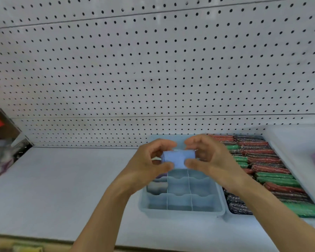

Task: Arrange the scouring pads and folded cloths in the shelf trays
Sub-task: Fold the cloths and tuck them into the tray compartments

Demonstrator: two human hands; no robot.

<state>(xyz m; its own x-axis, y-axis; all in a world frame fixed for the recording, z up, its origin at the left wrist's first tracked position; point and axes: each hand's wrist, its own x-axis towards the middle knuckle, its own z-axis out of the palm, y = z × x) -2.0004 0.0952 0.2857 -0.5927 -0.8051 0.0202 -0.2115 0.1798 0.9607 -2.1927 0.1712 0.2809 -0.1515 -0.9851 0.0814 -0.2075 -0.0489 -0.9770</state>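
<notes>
A folded blue cloth [178, 159] is held just below the centre of the frame, above the far cells of the divided blue tray [180, 212] at lower centre. It is pinched at its left end by the left hand [149, 166] and at its right end by the right hand [207, 157], fingers curled over the top and thumbs beneath.

The cloth's long axis is seen to run left to right across the frame, nearly level, with 1 end pointing toward each hand. The cells appear narrower than the cloth is long, so a turn or a tighter fold is judged likely to be needed.

The fold could spring open if either pinch were relaxed early. The cloth could also catch on a thin divider wall and be left straddling 2 cells. The scouring pads [265, 170], packed in the tray at right, could be brushed by the right forearm.
</notes>
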